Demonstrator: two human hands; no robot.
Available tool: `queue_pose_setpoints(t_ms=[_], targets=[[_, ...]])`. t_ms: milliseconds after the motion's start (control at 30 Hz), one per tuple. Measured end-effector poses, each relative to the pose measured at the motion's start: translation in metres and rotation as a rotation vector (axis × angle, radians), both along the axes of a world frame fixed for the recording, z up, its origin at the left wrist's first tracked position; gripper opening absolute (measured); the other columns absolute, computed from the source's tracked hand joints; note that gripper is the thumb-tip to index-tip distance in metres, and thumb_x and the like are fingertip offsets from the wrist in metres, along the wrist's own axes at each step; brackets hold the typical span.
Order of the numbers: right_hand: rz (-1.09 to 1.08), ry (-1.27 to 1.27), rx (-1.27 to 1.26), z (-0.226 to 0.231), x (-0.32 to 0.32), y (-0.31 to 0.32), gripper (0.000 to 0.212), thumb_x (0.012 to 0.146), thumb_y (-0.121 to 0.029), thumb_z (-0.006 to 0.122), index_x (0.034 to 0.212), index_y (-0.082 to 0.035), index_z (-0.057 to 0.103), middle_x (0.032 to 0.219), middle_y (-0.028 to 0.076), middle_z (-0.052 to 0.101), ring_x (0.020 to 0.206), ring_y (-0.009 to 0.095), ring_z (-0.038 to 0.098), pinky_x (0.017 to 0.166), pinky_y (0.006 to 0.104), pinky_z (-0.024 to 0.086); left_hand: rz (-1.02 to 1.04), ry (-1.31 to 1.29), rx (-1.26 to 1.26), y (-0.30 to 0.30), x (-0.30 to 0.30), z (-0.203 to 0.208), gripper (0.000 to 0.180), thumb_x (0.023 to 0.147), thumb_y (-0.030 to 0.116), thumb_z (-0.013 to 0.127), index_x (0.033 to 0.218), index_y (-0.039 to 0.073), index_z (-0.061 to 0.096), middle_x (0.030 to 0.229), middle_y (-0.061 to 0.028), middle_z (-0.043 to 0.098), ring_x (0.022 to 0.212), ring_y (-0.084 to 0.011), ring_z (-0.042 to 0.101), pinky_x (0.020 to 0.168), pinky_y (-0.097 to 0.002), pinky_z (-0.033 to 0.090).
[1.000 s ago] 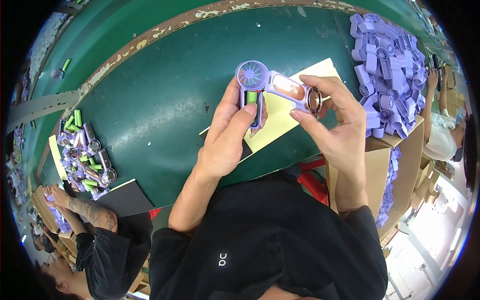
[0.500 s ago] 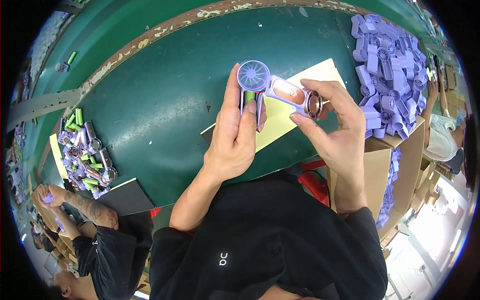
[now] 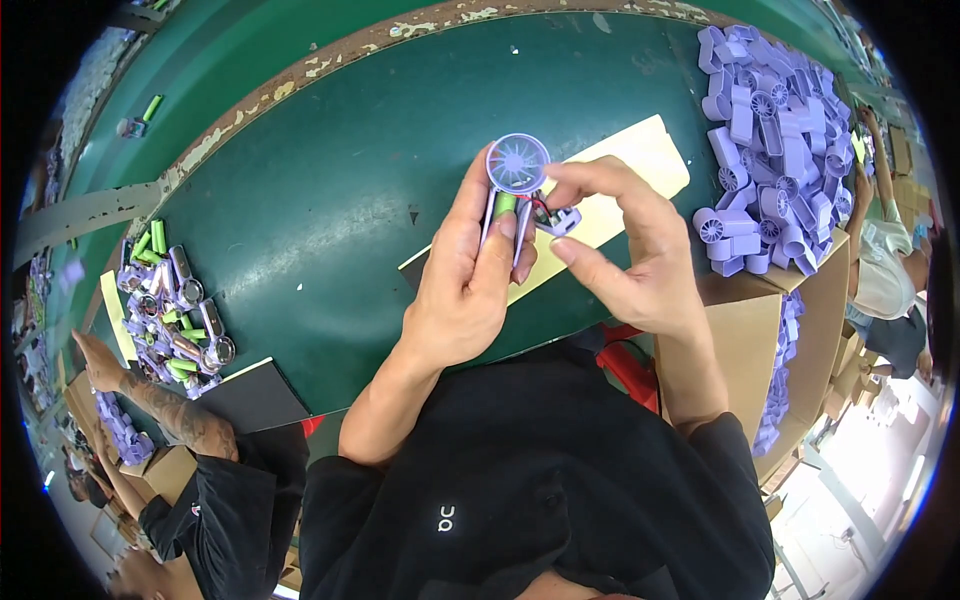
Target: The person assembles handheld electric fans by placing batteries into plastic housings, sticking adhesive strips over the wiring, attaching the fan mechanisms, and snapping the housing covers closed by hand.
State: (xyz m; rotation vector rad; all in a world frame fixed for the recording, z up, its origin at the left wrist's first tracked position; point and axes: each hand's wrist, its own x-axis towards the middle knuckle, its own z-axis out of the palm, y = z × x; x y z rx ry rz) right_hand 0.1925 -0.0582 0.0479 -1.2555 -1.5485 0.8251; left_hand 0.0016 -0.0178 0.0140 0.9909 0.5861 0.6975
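Observation:
My left hand (image 3: 455, 275) is closed around a lavender handheld-fan housing (image 3: 518, 163), its round slotted head pointing away from me. A green cylindrical battery (image 3: 505, 204) shows inside the handle, by my left thumb. Beside the housing is a small lavender inner fan part (image 3: 566, 222), seen nearly end-on, with red and dark wires (image 3: 538, 205) running to the housing. My right hand (image 3: 630, 235) curves around this part, thumb and index finger apart. The thumb tip is close below it and the index fingertip is near the round head; no firm grip shows.
Yellow sheets (image 3: 625, 180) lie under my hands on the green table (image 3: 340, 200). Lavender housings form a large pile (image 3: 775, 140) at right, above an open cardboard box (image 3: 740, 345). At left lie fan assemblies with green batteries (image 3: 175, 320), near a co-worker's arm (image 3: 165, 405).
The inner fan part has turned from its bronze face to nearly end-on and come closer to the housing. My right hand has moved left and loosened; the left still holds the housing.

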Motion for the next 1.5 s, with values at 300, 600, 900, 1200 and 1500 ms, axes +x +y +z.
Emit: queue_pose_setpoints(t_ms=[300,600,900,1200,1500], targets=[[0.01,-0.118,0.001,0.0,0.001,0.003,0.022,0.085,0.002,0.079,0.106,-0.004,0.079,0.093,0.008,0.064,0.084,0.021,0.066,0.073,0.0316,0.054,0.008,0.056,-0.03,-0.009,0.005,0.004,0.058,0.11,0.011,0.04,0.164,0.001,0.025,0.115,-0.0016,0.056,0.077,-0.0052,0.044,0.066,-0.021,0.038],[-0.121,-0.047,-0.155,0.014,-0.014,0.003,0.009,0.083,0.003,0.077,0.09,0.001,0.072,0.088,0.006,0.062,0.081,0.014,0.059,0.071,0.0276,0.047,-0.014,0.034,0.063,-0.011,-0.002,-0.001,0.077,0.105,0.019,0.047,0.168,-0.002,0.008,0.155,-0.0115,0.045,0.122,-0.0149,0.053,0.1,-0.0283,0.044],[-0.266,-0.135,-0.067,-0.001,-0.029,0.009,0.015,0.083,0.003,0.077,0.097,0.001,0.072,0.088,0.006,0.062,0.081,0.015,0.059,0.075,0.0282,0.048,-0.003,0.197,0.266,-0.01,-0.004,-0.019,0.074,0.105,-0.001,0.039,0.167,-0.003,-0.002,0.143,-0.018,0.054,0.112,-0.0221,0.06,0.1,-0.0314,0.048],[-0.11,-0.348,-0.148,-0.05,-0.047,-0.041,0.031,0.085,-0.001,0.08,0.115,0.0,0.075,0.095,0.013,0.066,0.079,0.027,0.068,0.07,0.0356,0.055,0.289,-0.008,0.133,0.027,-0.037,-0.048,0.032,0.11,0.009,0.041,0.141,0.002,0.042,0.115,-0.0045,0.054,0.078,-0.0086,0.045,0.069,-0.0241,0.038],[0.037,-0.786,-0.016,-0.07,-0.072,-0.033,0.04,0.083,-0.01,0.08,0.119,0.003,0.071,0.105,0.007,0.061,0.09,0.024,0.062,0.078,0.0372,0.054,0.445,0.016,0.143,-0.021,-0.035,-0.074,0.041,0.11,0.011,0.042,0.15,0.002,0.034,0.119,-0.0063,0.053,0.082,-0.0099,0.047,0.072,-0.0256,0.042]])
